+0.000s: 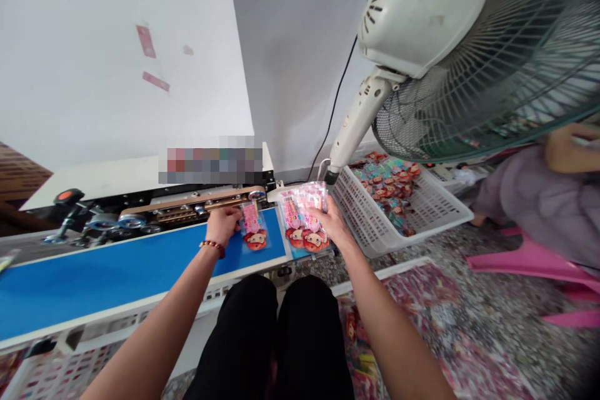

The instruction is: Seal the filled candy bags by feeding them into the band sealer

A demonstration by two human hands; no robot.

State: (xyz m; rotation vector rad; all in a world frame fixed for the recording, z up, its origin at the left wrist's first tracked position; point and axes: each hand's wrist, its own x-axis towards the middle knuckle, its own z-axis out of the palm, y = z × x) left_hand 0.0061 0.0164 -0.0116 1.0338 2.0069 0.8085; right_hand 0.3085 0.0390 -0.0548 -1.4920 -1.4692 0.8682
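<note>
Left grip (pixel 229 222) pinching lone packet (pixel 254 229), right grip (pixel 327 215) clasping packet pile (pixel 294 228)

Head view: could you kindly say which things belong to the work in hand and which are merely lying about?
Likely in use:
single packet
packet pile
blue belt
roller machine
possibly white basket

Apparently just around:
fan
pink wall scraps

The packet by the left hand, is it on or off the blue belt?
On: blue belt shows on both sides of the packet by the left hand.

Probably a workshop: blue conveyor belt (pixel 117 275).
</note>
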